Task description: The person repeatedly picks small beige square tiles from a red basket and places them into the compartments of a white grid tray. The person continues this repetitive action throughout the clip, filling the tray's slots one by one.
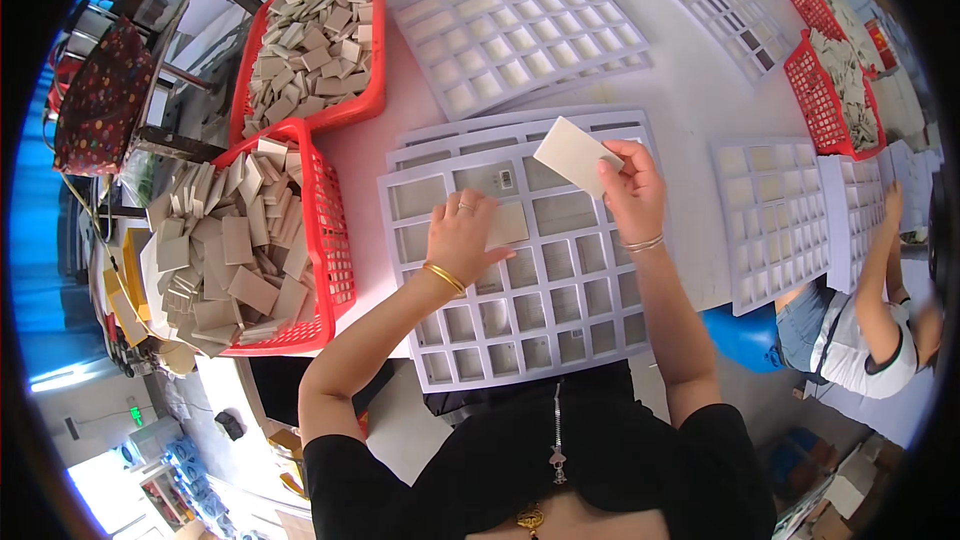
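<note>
A white frame with a grid of compartments (552,282) lies in front of me, on top of several similar frames. My left hand (462,237) is over its second row, thumb and fingers at either edge of a beige rectangular tile (511,224) that sits in or just over a compartment; the palm hides part of that tile. Raised above the frame's upper right, my right hand (634,190) pinches a pale rectangular tile (577,154) by its right end, tilted. Most other visible compartments show a greyish bottom without a tile.
Two red baskets heaped with beige tiles, a near one (331,230) and a far one (378,40), stand at the left. Stacked grid frames (520,25) lie farther back. More frames (772,212) and red baskets (808,82) are at the right, near another person's arm (878,255).
</note>
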A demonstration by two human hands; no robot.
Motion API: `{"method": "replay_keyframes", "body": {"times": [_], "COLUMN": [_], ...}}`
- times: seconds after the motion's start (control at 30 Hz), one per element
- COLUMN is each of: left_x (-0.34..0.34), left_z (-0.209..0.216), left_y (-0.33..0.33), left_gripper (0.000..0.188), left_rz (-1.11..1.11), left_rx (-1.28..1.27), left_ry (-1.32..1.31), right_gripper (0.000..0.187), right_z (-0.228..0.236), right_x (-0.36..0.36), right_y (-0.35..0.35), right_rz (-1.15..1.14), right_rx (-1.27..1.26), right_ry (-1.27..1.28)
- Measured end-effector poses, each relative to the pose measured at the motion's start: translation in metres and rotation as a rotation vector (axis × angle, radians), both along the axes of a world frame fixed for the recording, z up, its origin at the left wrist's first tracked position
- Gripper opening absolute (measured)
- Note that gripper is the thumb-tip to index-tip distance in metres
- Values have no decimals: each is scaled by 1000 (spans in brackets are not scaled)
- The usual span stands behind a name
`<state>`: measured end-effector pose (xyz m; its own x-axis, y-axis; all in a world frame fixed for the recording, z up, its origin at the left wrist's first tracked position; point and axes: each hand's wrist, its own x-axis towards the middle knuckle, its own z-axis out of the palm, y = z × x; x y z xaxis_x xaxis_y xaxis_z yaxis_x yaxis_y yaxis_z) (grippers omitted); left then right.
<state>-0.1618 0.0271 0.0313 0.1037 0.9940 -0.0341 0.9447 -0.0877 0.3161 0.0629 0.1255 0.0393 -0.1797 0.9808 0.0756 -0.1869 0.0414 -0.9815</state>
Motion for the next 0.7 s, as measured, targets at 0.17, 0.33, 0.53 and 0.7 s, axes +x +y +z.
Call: {"method": "replay_keyframes", "body": {"times": [0.17,0.33,0.53,0.7], "left_x": [-2,0,3,-1], "left_z": [12,-6,-11,-4], "left_y": [-16,-36,-44,-38], "left_gripper": [72,73,74,74], "left_rz": [-11,-112,-149,-201], "left_rx": [58,-49,-73,-134], "left_ry": [-33,11,27,61], "right_gripper": [22,17,13,9], "right_z": [3,-28,-34,-44], "right_x": [-21,-48,-83,-95], "right_y": [4,26,36,37], "right_rz": [89,145,327,386], "right_rx": [-17,139,182,234], "right_ry": [-49,-203,-586,-733]}}
